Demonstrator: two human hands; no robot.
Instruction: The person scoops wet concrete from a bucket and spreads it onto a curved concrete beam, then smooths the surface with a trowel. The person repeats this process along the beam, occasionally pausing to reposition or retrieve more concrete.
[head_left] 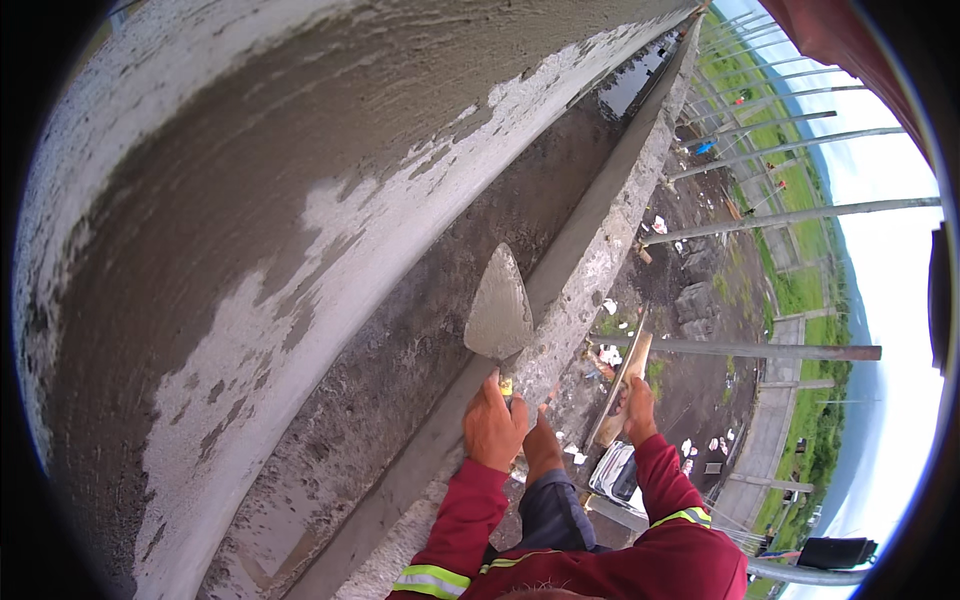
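The single head camera looks steeply down and forward from above the left hand (495, 428) and the right hand (638, 412), near enough that both red sleeves (668, 483) rise large from the lower edge. Its wide fisheye circle takes in a plastered wall (350, 230) close on the left hand's side and ground (712, 402) far below the right hand, beyond which the horizon stands nearly upright, bowed outward.

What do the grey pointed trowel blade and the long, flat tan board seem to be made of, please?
Grey pointed trowel blade: probably metal, judging by its crisp outline; a dull cement-like coating hides its finish.
Long, flat tan board: likely unpainted wood, from its matt tan colour, though plastic cannot be ruled out.
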